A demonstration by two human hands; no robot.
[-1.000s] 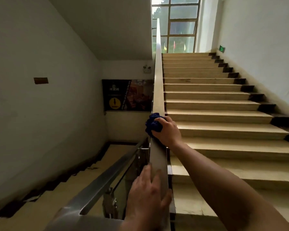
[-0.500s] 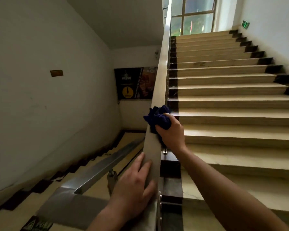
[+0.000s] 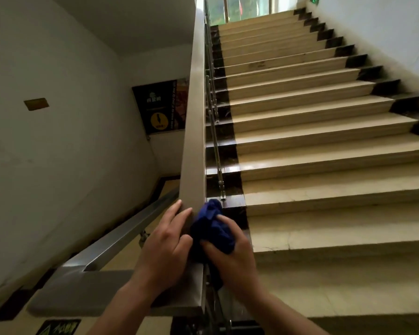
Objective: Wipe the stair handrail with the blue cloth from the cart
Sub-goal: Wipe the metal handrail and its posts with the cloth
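Press the bunched blue cloth [image 3: 212, 228], gripped in the curled right hand [image 3: 232, 257] at lower centre, firmly against the right flank of the handrail [image 3: 195, 141] and sweep lengthwise, steadying with the left hand [image 3: 165, 247] resting flat-fingered on top just beside it. Cannot tell whether the cloth reaches underneath, perhaps not; no sight of the cart.

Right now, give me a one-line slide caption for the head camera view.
Right hand grips a bunched blue cloth against the stair handrail; left hand rests on the rail beside it.
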